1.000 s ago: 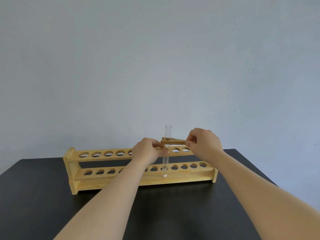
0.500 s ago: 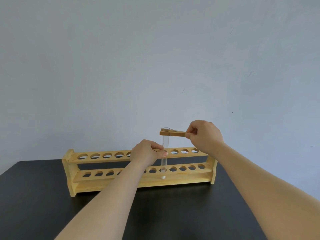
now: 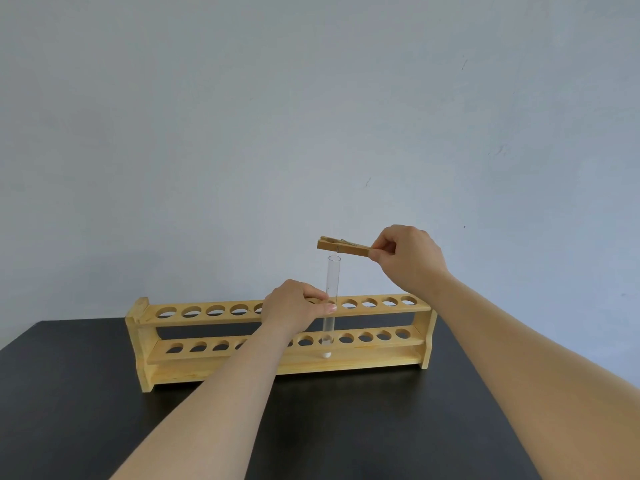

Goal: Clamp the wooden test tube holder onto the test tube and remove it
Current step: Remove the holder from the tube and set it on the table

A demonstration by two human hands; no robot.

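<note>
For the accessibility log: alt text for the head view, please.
The right hand holds a wooden test tube holder just above a glass test tube standing in a wooden rack, clear of its rim. The left hand steadies the tube at the rack's top rail.

Pale yellow pinewood test tube rack [image 3: 377, 362]: light grain is shown, with dark round holes in two rows. Clear colourless glass test tube [image 3: 333, 282]: a white spot is seen at its base. Tan-brown wooden test tube holder [image 3: 343, 248]: a grey wire spring is fitted. Matte black table [image 3: 83, 410]: unpatterned. Pale blue-grey wall [image 3: 242, 133]: faintly specked with dark marks.
</note>
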